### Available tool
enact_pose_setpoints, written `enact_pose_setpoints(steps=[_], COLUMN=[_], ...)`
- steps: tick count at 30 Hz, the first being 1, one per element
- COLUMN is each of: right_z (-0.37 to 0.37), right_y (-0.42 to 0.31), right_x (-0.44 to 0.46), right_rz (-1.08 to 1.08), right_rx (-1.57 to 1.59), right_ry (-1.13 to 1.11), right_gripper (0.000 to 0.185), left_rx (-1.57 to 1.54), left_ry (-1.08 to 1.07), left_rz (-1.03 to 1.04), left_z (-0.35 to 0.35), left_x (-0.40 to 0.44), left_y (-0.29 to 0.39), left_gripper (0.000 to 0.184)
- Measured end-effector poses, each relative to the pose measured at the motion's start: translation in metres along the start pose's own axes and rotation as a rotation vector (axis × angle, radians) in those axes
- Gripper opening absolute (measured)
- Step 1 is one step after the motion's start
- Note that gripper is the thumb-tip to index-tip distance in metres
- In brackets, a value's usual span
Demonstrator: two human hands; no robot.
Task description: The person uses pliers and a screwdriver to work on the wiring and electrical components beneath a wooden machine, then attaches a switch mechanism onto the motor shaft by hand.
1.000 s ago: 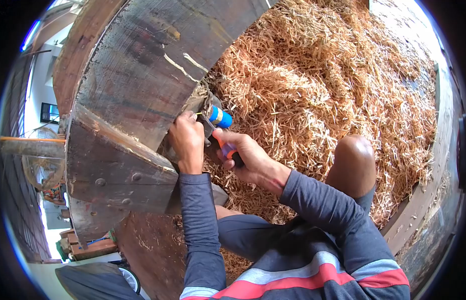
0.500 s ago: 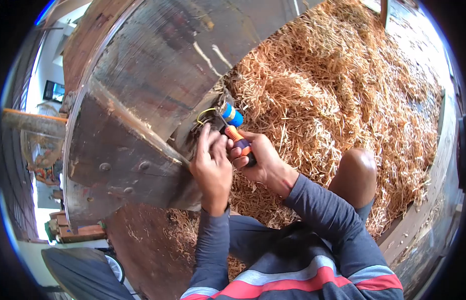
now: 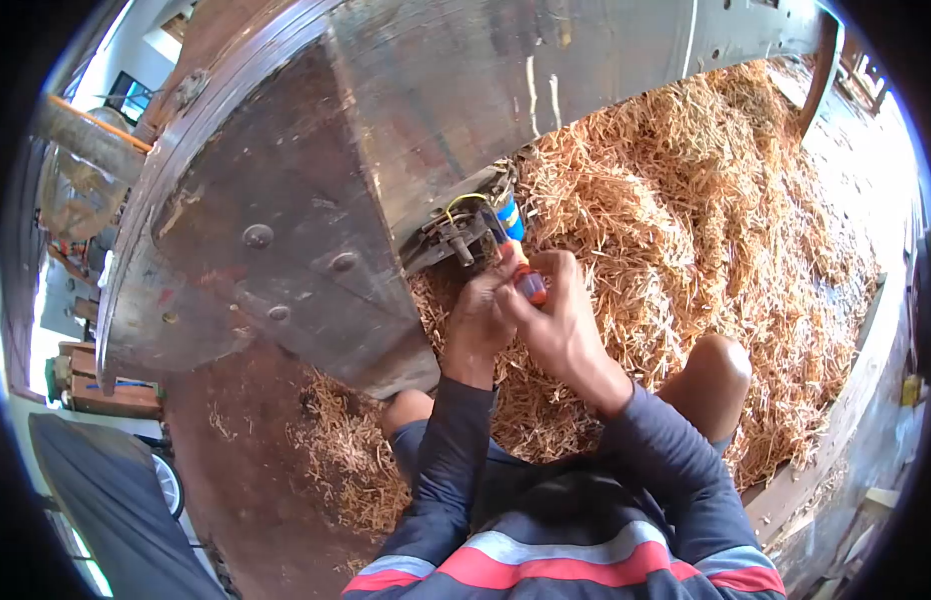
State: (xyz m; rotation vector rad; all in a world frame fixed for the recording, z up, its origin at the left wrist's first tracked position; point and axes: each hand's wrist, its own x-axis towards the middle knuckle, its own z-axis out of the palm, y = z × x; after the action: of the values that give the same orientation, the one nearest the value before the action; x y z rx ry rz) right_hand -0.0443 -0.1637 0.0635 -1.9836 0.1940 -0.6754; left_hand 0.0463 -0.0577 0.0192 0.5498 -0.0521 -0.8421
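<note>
In my right hand [image 3: 569, 325] is a screwdriver [image 3: 532, 287] with an orange and dark handle, its shaft pointing up and away from me. Closed fingers of my left hand [image 3: 480, 312] meet the front of that handle; their tips are partly hidden. Just beyond, a blue cylinder [image 3: 510, 216] sits beside a metal bracket with a stubby shaft [image 3: 459, 243]. A yellow wire [image 3: 466, 198] loops over the bracket. These parts lie under the edge of a large, worn metal housing [image 3: 286, 190]. Where the screwdriver's tip touches is not clear.
Wood shavings [image 3: 676, 220] are heaped to the right, held by a wooden board [image 3: 836, 420]. Rivets dot a metal plate [image 3: 276, 270] at left. Brown floor [image 3: 246, 450] with scattered shavings lies below. A dark cloth cover [image 3: 96, 500] stands at lower left.
My view has shifted, so the housing and both hands appear further right. My left fingers, raised and loose before, now close in at the screwdriver's handle. The right hand keeps its hold.
</note>
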Motion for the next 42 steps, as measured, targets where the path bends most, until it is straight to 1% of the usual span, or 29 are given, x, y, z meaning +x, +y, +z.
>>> enact_pose_setpoints(steps=[1, 3, 4, 6, 7, 8, 9, 10, 11, 13, 15, 16, 17, 20, 25, 27, 28, 29, 31, 32, 33, 35, 36, 37, 38, 39, 40, 41, 42], right_z=[-0.015, -0.019, -0.018, -0.012, 0.000, 0.017, 0.009, 0.001, -0.007, -0.011, -0.015, -0.016, -0.016, -0.017, -0.007, -0.009, -0.014, -0.015, -0.024, -0.025, -0.026, -0.019, -0.018, -0.016, -0.019, -0.018, -0.016, -0.014, -0.014], right_y=[-0.016, -0.032, -0.030, -0.020, -0.004, 0.019, 0.009, -0.002, -0.012, -0.009, -0.024, -0.026, -0.025, -0.018, -0.005, -0.002, -0.015, -0.013, -0.027, -0.027, -0.025, -0.014, -0.014, -0.020, -0.029, -0.029, -0.029, -0.029, -0.028], right_x=[-0.006, -0.014, -0.013, -0.007, -0.007, -0.009, -0.005, -0.001, 0.003, 0.001, -0.007, -0.011, -0.013, -0.020, -0.018, -0.011, -0.005, -0.005, -0.004, -0.004, -0.004, -0.013, -0.013, -0.012, -0.011, -0.006, 0.000, 0.003, 0.004], right_rz=[-0.105, 0.119, 0.118, 0.150, 0.149, -0.040, 0.267, 0.764, 1.205, 1.231, 0.804, 0.527, 0.529, 0.011, 0.086, 0.851, 1.060, 1.045, 0.978, 0.820, 0.660, 0.359, 0.103, -0.151, 0.086, 0.086, 0.207, 0.327, 0.326], right_rx=[-0.099, -0.248, -0.254, -0.120, -0.121, -0.042, 0.363, 1.024, 1.314, 1.382, 0.771, 0.379, 0.374, -0.235, -0.031, 0.886, 1.258, 1.341, 1.191, 0.912, 0.634, 0.091, -0.087, -0.263, -0.286, -0.285, -0.191, -0.096, -0.095], right_ry=[-0.072, -0.250, -0.250, -0.231, -0.237, -0.016, -0.214, -0.197, -0.034, -0.086, -0.105, -0.099, -0.102, -0.170, -0.081, -0.125, -0.064, -0.046, -0.110, -0.149, -0.183, -0.143, -0.116, -0.087, -0.241, -0.241, -0.279, -0.316, -0.316], right_gripper=[0.056, 0.041, 0.041, 0.041, 0.041, 0.034, 0.030, 0.030, 0.035, 0.039, 0.041, 0.034, 0.034, 0.042, 0.035, 0.038, 0.044, 0.046, 0.048, 0.048, 0.050, 0.052, 0.049, 0.046, 0.044, 0.044, 0.047, 0.050, 0.050], left_rx=[-0.022, 0.006, 0.001, -0.069, -0.072, 0.020, 0.112, 0.094, 0.091, 0.094, 0.058, 0.052, 0.048, -0.044, -0.015, 0.048, 0.096, 0.093, 0.021, -0.023, -0.024, -0.117, -0.078, -0.078, -0.050, -0.023, 0.019, 0.022, 0.006], left_ry=[0.014, 0.145, 0.141, -0.091, -0.089, -0.014, 0.062, 0.124, 0.127, 0.113, 0.135, 0.106, 0.076, 0.113, 0.126, 0.069, 0.125, 0.128, 0.112, 0.118, 0.114, 0.239, 0.094, 0.095, 0.047, -0.002, -0.054, -0.054, 0.009], left_rz=[0.001, 0.065, 0.065, -0.001, 0.003, 0.046, 0.087, 0.066, 0.069, 0.047, 0.022, 0.020, 0.017, 0.029, 0.045, 0.105, 0.071, 0.068, 0.062, 0.061, 0.063, 0.050, -0.009, -0.013, -0.005, 0.006, 0.010, 0.012, 0.058], left_z=[0.007, 0.023, 0.014, -0.010, 0.001, 0.022, 0.033, 0.028, 0.022, 0.018, 0.015, 0.009, 0.003, -0.010, 0.017, 0.025, 0.027, 0.022, 0.025, 0.028, 0.036, 0.043, 0.016, 0.012, 0.009, 0.004, -0.003, -0.008, -0.001], left_x=[-0.001, -0.002, -0.001, 0.000, -0.006, -0.015, -0.020, -0.019, -0.017, -0.013, -0.011, -0.009, -0.006, 0.010, -0.009, -0.013, -0.015, -0.014, -0.011, -0.009, -0.008, -0.005, 0.000, 0.001, 0.002, 0.003, 0.005, 0.004, 0.001], left_y=[0.001, -0.007, -0.007, -0.007, -0.005, -0.002, -0.001, -0.002, -0.003, -0.002, 0.000, -0.002, -0.003, -0.015, -0.009, -0.012, -0.008, -0.009, -0.007, -0.007, -0.006, -0.005, -0.004, -0.004, -0.005, -0.005, -0.003, -0.004, -0.003], left_gripper=[0.015, 0.016, 0.016, 0.029, 0.029, 0.030, 0.030, 0.033, 0.033, 0.028, 0.024, 0.024, 0.023, 0.026, 0.026, 0.036, 0.037, 0.037, 0.028, 0.020, 0.020, 0.020, 0.022, 0.022, 0.026, 0.031, 0.034, 0.034, 0.035])
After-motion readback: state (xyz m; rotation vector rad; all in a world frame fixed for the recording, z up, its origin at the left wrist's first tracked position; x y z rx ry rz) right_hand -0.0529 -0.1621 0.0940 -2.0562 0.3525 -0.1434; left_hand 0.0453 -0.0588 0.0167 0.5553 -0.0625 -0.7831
